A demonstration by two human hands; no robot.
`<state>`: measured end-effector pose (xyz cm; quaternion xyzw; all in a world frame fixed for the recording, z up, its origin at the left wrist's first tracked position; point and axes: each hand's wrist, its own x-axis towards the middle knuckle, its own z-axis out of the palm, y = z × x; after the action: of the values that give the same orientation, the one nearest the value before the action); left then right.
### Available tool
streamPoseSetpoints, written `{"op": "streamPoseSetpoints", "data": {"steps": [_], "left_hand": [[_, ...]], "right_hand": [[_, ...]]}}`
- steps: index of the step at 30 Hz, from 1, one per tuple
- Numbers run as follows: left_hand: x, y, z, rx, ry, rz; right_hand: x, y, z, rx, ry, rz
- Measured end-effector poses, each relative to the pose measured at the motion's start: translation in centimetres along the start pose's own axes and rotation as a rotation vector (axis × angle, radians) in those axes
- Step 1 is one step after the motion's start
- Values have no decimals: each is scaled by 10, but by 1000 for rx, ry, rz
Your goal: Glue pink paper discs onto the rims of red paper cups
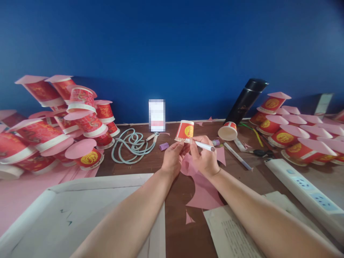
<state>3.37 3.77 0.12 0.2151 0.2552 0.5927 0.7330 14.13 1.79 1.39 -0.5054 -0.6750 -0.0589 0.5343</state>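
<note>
A red paper cup (pixel 185 129) with a yellow round emblem stands upside down, its pale rim lowest. My left hand (pixel 172 158) is closed on that rim from the near side. Between the fingers of my right hand (pixel 206 160) is a white pen (pixel 204 145), slanting along the rim with its thicker end to the right. Its tip is hidden by my fingers and the cup. Dark marks run along part of the rim. Below my hands lies a cut pink paper sheet (pixel 204 190). Another paper cup (pixel 228 132) rests on its side to the right.
Stacked red cups with pink paper tops (pixel 86 122) stand at left, more such cups (pixel 285 136) at right. A pale blue cord (pixel 129 147), a black flask (pixel 245 102), a power strip (pixel 303 186), a white box lid (pixel 88 215) and a printed sheet (pixel 231 233) surround the brown table (pixel 177 229).
</note>
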Motion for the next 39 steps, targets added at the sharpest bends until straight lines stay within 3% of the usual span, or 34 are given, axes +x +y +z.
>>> {"op": "streamPoseSetpoints", "data": {"steps": [39], "left_hand": [[-1, 0, 0, 2, 27, -4]], "right_hand": [[1, 0, 0, -42, 11, 7]]}}
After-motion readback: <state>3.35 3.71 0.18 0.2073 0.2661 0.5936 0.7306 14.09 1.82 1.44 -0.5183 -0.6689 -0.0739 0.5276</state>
